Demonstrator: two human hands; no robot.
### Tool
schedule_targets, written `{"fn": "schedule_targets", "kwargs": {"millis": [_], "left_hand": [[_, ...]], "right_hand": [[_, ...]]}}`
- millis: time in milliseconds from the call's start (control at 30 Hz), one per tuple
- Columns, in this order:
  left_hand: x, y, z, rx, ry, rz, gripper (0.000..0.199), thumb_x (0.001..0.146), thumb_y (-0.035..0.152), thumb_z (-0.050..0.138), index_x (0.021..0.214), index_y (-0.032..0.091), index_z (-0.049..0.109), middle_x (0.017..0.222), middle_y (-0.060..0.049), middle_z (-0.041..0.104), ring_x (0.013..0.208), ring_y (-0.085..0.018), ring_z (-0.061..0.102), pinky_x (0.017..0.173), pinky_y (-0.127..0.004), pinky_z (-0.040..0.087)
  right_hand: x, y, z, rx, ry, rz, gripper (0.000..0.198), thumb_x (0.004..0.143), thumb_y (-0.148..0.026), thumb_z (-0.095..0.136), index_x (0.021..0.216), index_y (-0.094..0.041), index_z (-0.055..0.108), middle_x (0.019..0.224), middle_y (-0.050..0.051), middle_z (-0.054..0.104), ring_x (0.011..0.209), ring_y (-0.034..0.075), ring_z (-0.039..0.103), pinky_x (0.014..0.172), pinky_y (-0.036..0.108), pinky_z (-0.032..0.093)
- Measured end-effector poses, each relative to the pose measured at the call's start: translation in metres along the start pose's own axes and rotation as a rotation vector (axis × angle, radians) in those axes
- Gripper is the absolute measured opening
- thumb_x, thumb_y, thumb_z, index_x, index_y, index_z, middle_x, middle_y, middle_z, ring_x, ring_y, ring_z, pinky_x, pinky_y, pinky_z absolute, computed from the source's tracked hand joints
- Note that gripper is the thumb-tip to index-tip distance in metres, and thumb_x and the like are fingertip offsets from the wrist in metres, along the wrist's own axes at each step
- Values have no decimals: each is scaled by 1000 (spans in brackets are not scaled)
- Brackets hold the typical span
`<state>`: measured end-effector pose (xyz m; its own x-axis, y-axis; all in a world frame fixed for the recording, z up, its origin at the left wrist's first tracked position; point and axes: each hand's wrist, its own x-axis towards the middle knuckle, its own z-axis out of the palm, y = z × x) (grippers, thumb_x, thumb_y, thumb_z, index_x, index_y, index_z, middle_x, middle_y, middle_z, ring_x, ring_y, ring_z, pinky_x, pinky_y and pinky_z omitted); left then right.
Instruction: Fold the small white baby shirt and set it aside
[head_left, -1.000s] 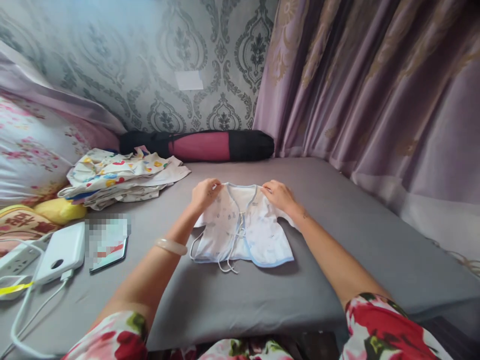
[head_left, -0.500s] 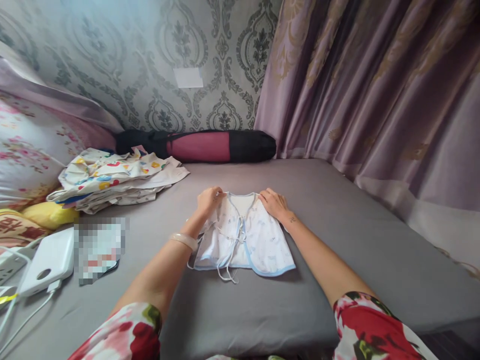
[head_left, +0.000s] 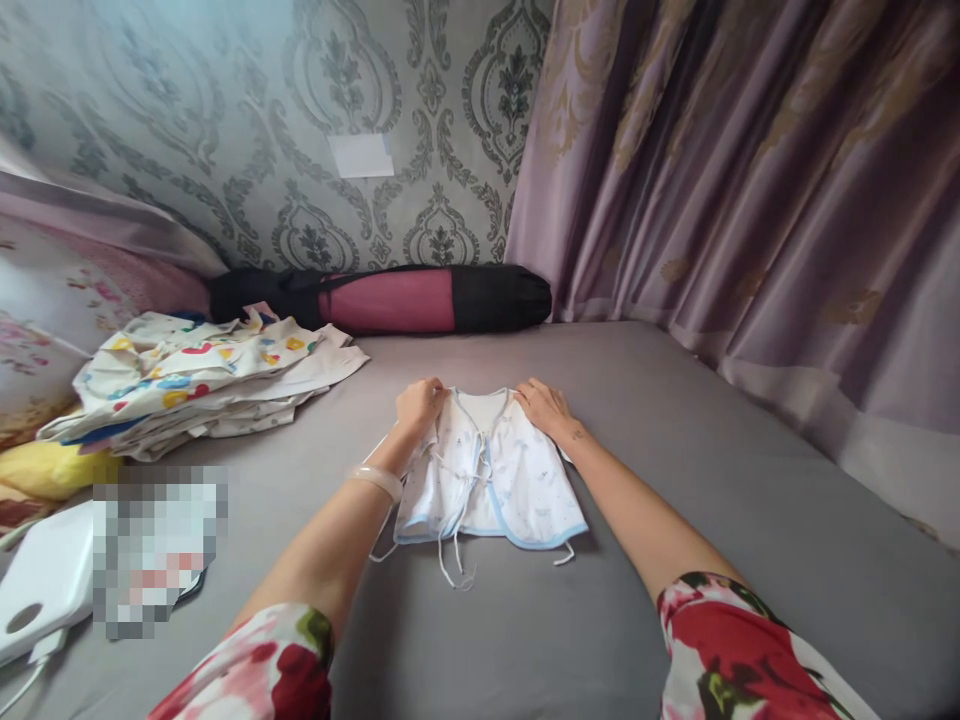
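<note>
A small white baby shirt [head_left: 531, 485] with light blue trim lies front side up on the grey bed sheet [head_left: 645, 610]. Its thin white ties [head_left: 452, 540] hang down the middle and past the hem. At the shirt's left shoulder in view, my left hand [head_left: 421, 408] pinches the fabric, with a pale bangle [head_left: 379, 482] on the wrist. My right hand [head_left: 544, 408] grips the other shoulder, fingers bent over the cloth. Both sleeves are mostly hidden under my hands and forearms.
A pile of printed clothes [head_left: 202, 375] lies at the left, beside a yellow plush item [head_left: 56, 470]. Nearer are a white power bank [head_left: 49, 570] with a cable and a blurred-out flat object [head_left: 157, 550]. A black and red long bag [head_left: 390, 300] rests along the wall; curtains [head_left: 712, 200] hang right.
My view has shifted slightly, so the things at left sit lower and further left. Both hands stay at the shirt's shoulders. A tie end now shows below the hem at right.
</note>
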<state>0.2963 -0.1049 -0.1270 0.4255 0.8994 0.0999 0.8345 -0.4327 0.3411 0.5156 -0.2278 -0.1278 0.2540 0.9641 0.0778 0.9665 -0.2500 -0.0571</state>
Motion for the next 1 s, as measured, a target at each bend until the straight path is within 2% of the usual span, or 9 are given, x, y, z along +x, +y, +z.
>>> {"fn": "schedule_targets", "kwargs": {"millis": [300, 567, 733, 867, 1000], "left_hand": [[22, 3, 5, 3, 119, 9, 33, 94, 43, 43, 105, 25, 69, 109, -7, 70, 103, -23, 64, 80, -28, 45], [24, 3, 17, -19, -16, -64, 31, 91, 40, 47, 106, 22, 69, 111, -11, 70, 106, -27, 64, 80, -31, 46], [26, -1, 12, -76, -51, -118, 38, 86, 49, 52, 106, 21, 68, 110, -13, 71, 104, -28, 64, 78, -31, 46], [25, -14, -1, -159, -80, -156, 45, 83, 56, 51, 93, 16, 71, 89, -13, 74, 89, -26, 67, 69, -28, 45], [12, -40, -14, -257, -107, -155, 47, 80, 58, 51, 78, 15, 69, 66, -6, 67, 69, -21, 64, 56, -25, 41]], "right_hand": [[28, 8, 0, -10, 33, 17, 37, 103, -37, 30, 119, -24, 61, 120, 8, 61, 104, 22, 63, 85, 32, 43], [25, 6, 12, 28, -28, 39, 39, 103, -36, 29, 121, -23, 61, 123, 10, 59, 107, 23, 62, 89, 34, 42], [23, 8, 13, 84, -19, 59, 37, 101, -36, 33, 120, -23, 62, 124, 10, 60, 107, 24, 62, 88, 33, 43], [18, 20, 8, 329, -27, 127, 34, 97, -40, 45, 115, -20, 66, 121, 13, 63, 107, 25, 60, 86, 29, 41], [8, 42, 2, 488, -67, 197, 42, 97, -46, 41, 90, -15, 70, 95, 9, 71, 91, 22, 62, 75, 25, 41]]}}
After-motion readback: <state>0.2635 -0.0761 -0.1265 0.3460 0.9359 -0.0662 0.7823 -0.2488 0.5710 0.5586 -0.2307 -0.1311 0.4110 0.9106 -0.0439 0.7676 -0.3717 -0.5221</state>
